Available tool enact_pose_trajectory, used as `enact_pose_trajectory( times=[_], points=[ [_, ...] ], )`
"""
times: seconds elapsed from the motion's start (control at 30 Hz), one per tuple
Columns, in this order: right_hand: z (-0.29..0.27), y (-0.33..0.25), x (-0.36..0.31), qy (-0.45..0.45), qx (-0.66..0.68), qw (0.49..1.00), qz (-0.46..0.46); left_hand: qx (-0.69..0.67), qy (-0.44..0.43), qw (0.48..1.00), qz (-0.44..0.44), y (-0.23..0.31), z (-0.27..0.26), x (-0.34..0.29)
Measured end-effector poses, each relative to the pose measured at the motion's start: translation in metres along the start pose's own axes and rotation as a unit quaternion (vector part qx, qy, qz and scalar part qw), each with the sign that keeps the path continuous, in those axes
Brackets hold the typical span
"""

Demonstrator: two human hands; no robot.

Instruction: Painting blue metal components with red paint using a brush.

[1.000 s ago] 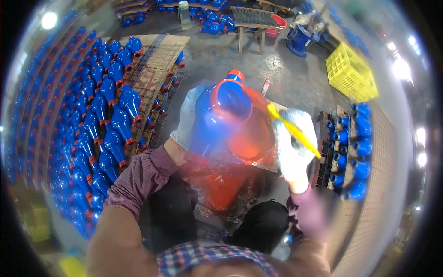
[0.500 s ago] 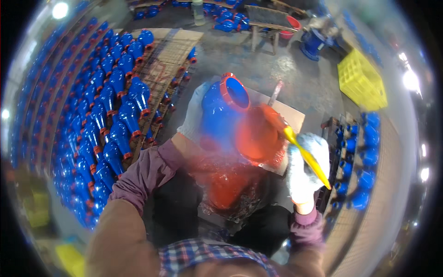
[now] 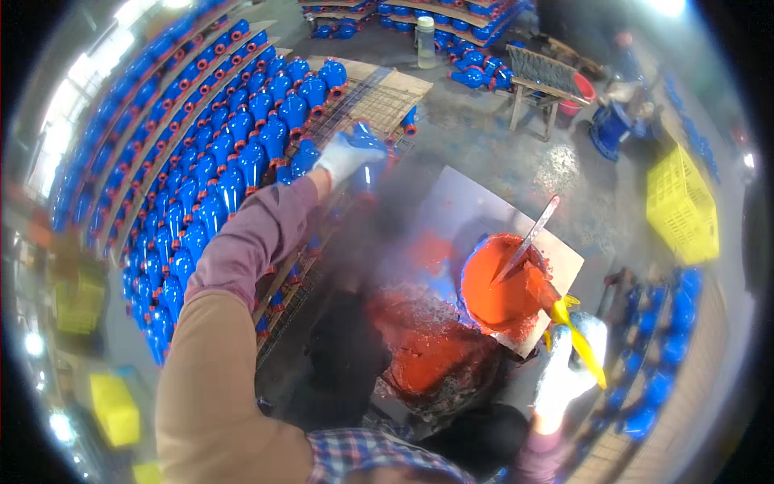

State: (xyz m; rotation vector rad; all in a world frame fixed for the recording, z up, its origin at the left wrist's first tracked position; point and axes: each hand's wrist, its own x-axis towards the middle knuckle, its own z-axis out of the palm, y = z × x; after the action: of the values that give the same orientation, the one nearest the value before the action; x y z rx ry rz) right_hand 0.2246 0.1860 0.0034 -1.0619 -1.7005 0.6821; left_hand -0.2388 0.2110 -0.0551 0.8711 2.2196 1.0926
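Observation:
My left hand, in a white glove, is stretched out to the far left and closed on a blue vase-shaped piece. Motion blurs the piece at the edge of the tray of similar blue pieces with red rims. In my right hand, also gloved, is a paintbrush with a yellow handle. Its red-coated head is at the near right rim of a bowl of red paint. A flat stick leans in that paint.
Under the bowl lies a board, with a red-smeared heap nearer me. Blue parts line the right side. A yellow crate stands beyond them. At the back are a small bench, a red bucket and a clear bottle.
My left hand has carried the blue piece from beside the paint bowl to the tray at the left. The brush in my right hand has moved nearer to me, and the view has shifted left.

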Motion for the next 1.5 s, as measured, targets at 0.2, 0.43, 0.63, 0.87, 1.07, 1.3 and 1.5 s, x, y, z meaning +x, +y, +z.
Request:
enact_pose_trajectory(
  times=[0.2,0.43,0.63,0.87,1.07,1.3,1.5],
  points=[
    [0.001,-0.013,0.007,-0.038,-0.047,0.997,-0.04,0.426,-0.025,0.893,0.144,-0.007,-0.017,0.072],
    [-0.01,-0.017,0.022,-0.037,-0.051,0.992,-0.11,0.506,0.108,0.855,-0.035,-0.032,-0.018,0.085],
    [-0.05,-0.013,0.001,0.002,-0.21,0.963,-0.166,0.469,0.112,0.867,0.129,-0.044,-0.025,0.049],
    [-0.168,0.002,-0.108,-0.034,-0.212,0.974,0.075,0.392,0.121,0.869,0.277,-0.095,-0.007,-0.072],
    [-0.277,0.083,-0.133,-0.067,-0.58,0.803,0.12,0.255,0.088,0.914,0.305,-0.121,-0.011,-0.158],
    [-0.325,0.169,-0.088,-0.094,-0.476,0.836,0.256,0.277,0.076,0.916,0.28,-0.097,-0.061,-0.204],
    [-0.322,0.103,-0.076,0.137,-0.198,0.925,0.293,0.168,0.105,0.938,0.285,-0.035,-0.077,-0.226]
  ],
)
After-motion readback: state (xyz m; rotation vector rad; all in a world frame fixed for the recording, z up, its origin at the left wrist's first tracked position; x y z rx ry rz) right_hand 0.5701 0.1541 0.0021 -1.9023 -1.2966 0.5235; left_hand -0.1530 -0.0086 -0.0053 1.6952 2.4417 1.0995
